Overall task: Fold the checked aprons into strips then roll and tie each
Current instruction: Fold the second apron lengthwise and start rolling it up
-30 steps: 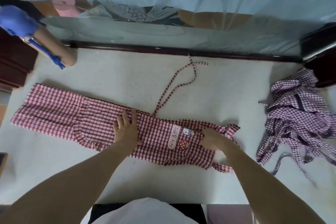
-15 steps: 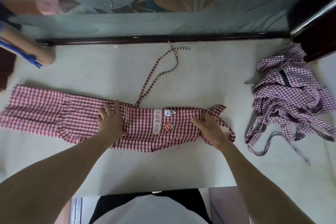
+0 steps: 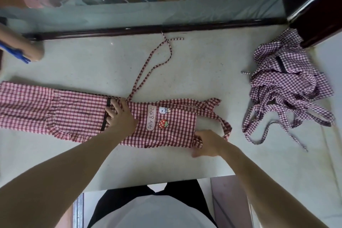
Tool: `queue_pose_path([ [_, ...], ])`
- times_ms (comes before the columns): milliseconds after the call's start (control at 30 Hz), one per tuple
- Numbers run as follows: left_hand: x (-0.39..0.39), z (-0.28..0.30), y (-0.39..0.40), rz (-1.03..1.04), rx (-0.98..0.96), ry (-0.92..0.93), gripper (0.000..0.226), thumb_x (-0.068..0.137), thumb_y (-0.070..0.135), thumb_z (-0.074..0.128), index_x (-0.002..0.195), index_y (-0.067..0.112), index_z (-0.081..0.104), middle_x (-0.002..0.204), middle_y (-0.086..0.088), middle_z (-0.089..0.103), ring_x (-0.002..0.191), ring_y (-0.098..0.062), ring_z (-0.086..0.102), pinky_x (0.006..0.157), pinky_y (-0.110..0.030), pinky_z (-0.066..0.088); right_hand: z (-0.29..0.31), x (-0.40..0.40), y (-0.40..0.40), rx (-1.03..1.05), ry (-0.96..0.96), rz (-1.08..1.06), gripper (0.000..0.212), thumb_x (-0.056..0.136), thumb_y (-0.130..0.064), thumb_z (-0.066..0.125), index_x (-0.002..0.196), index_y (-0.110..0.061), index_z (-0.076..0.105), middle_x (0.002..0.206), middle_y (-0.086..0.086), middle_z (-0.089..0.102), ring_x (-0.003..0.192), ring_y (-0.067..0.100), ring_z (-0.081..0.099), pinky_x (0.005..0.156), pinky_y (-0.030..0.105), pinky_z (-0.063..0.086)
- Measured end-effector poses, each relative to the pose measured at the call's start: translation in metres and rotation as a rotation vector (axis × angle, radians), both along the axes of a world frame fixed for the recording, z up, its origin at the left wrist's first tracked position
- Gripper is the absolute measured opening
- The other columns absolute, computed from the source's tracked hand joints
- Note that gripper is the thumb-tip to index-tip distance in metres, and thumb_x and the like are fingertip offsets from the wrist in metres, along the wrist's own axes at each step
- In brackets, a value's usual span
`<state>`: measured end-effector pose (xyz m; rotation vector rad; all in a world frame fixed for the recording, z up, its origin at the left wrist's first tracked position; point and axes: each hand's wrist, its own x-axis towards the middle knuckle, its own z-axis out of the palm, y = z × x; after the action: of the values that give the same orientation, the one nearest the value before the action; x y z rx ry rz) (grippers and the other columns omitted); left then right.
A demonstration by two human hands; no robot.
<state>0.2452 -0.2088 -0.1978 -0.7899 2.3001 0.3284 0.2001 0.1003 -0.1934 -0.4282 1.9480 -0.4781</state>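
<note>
The red-and-white checked cotton apron (image 3: 166,126) lies folded into a long strip across the pale table (image 3: 185,65). The left hand (image 3: 120,118) presses flat on its middle, fingers straight. The right hand (image 3: 207,143) pinches the near bib corner. The fabric is judged light, soft and prone to shifting; grip at folded edges, not the thin ties (image 3: 148,68).

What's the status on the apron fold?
Left hand flat on red apron. Right hand pinching its bib corner. Ties loose, unrolled. Purple aprons heaped right, clear.
</note>
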Motion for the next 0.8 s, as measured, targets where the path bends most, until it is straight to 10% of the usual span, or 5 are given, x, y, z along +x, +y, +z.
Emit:
queue_pose_path([
  [233, 0.000, -0.004, 0.001, 0.044, 0.013, -0.001, 0.098, 0.096, 0.035, 0.057, 0.152, 0.009, -0.020, 0.156, -0.024, -0.026, 0.144, -0.051, -0.012, 0.116, -0.061, 0.016, 0.006, 0.006, 0.068, -0.087, 0.645, -0.093, 0.031, 0.080, -0.007, 0.072, 0.109, -0.015, 0.068, 0.096, 0.002, 0.072, 0.087, 0.022, 0.067, 0.075, 0.022, 0.047],
  [400, 0.001, -0.005, 0.003, 0.035, -0.003, -0.014, 0.097, 0.097, 0.036, 0.056, 0.152, 0.010, -0.020, 0.157, -0.022, -0.026, 0.144, -0.050, -0.014, 0.117, -0.060, 0.014, 0.012, 0.005, 0.075, -0.114, 0.146, -0.384, 0.039, 0.076, -0.034, 0.084, 0.108, -0.030, 0.064, 0.097, -0.018, 0.067, 0.089, -0.001, 0.065, 0.076, 0.014, 0.050],
  [633, 0.003, -0.003, 0.001, 0.017, -0.006, -0.029, 0.099, 0.095, 0.038, 0.058, 0.153, 0.013, -0.018, 0.158, -0.021, -0.024, 0.145, -0.049, -0.012, 0.117, -0.060, 0.015, 0.013, -0.011, 0.058, 0.130, 0.456, -0.333, 0.057, 0.103, -0.040, 0.044, 0.050, -0.019, 0.051, 0.050, -0.006, 0.049, 0.052, 0.012, 0.052, 0.058, 0.029, 0.033],
  [800, 0.004, 0.004, 0.002, 0.032, 0.012, 0.018, 0.098, 0.092, 0.033, 0.062, 0.154, 0.012, -0.012, 0.159, -0.022, -0.018, 0.145, -0.048, -0.009, 0.118, -0.059, 0.014, 0.004, -0.003, 0.042, 0.018, 0.545, -1.181, 0.013, 0.087, -0.019, 0.068, 0.096, -0.009, 0.067, 0.087, 0.002, 0.066, 0.084, 0.021, 0.062, 0.082, 0.035, 0.052],
])
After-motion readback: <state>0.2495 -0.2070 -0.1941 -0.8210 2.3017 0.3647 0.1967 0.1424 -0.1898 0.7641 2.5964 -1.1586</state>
